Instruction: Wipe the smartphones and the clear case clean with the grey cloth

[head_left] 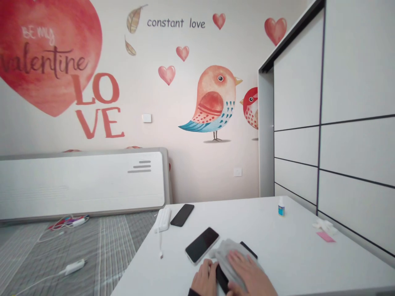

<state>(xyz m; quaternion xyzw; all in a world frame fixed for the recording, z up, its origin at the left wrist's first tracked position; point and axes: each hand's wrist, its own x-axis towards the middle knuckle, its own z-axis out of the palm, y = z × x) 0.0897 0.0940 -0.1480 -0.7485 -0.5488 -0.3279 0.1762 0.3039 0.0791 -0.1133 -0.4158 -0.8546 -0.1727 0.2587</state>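
Note:
A light grey cloth (226, 250) lies over a flat black device (221, 278) near the front of the white table. Two dark parts show from under the cloth, one by my left hand and one at its upper right; whether they belong to one device I cannot tell. My left hand (204, 277) has its fingers curled against the device's left edge. On top of the cloth, my right hand (249, 273) presses down with bent fingers, holding it against the device. Just beyond my left hand rests a black-screened smartphone (202, 245) with a pale edge.
On the white table (148, 271) lie another dark phone (182, 215) and a white power strip (163, 220) with a cable. A small bottle (281, 208), crumpled white tissue (324, 226) and a pink slip (325, 237) are at right. A bed (101, 246) with cables adjoins left; a wardrobe (354, 156) borders right.

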